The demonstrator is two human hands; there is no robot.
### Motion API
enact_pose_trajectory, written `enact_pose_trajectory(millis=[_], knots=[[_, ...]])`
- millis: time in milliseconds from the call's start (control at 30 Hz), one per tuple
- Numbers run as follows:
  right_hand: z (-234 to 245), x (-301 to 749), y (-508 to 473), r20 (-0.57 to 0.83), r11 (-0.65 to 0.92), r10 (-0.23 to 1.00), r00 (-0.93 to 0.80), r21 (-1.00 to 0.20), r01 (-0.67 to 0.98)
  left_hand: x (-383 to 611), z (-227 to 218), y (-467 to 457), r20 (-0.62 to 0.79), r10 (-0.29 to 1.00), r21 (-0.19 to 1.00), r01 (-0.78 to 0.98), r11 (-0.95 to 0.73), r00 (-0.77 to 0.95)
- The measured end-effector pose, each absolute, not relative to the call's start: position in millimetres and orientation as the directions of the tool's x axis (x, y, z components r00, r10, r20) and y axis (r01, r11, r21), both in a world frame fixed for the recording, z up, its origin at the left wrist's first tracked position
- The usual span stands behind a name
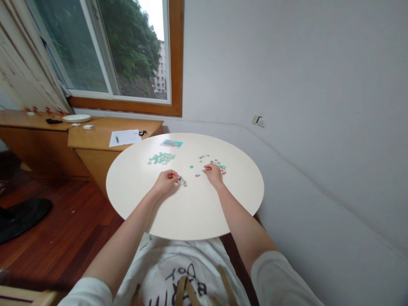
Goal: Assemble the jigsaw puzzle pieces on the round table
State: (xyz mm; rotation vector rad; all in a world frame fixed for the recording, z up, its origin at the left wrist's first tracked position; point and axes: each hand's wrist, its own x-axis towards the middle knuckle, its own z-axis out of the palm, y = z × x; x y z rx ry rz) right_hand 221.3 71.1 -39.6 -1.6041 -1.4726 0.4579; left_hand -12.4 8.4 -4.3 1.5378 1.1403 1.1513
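My left hand is closed, its fingertips pinching a few joined jigsaw pieces just above the white round table. My right hand is at the near left side of a pile of colourful jigsaw pieces, thumb and fingers drawn together; whatever lies between the fingertips is too small to make out. Several loose pieces lie between the two hands. Farther left, a heap of teal jigsaw pieces is spread on the tabletop. Behind it lies a small coloured picture card.
A wooden cabinet stands beyond the table's left edge, bearing a sheet of paper, keys and a white plate. The white wall closes off the right side. A black round base stands on the floor.
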Motion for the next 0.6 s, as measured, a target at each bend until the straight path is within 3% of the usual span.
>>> enact_pose_trajectory(millis=[300,467,600], knots=[[-27,213,53,0.407,0.163,0.867,0.288,-0.777,0.607,-13,-8,9,0.141,0.985,0.984,0.095,-0.151,0.100],[-22,183,32,0.570,0.389,0.808,0.149,-0.706,0.592,-11,-5,7,0.133,0.989,0.991,0.018,-0.134,0.060],[-20,160,18,0.551,0.496,0.829,-0.099,-0.641,0.586,-10,-4,6,0.134,0.990,0.990,-0.044,-0.132,0.036]])
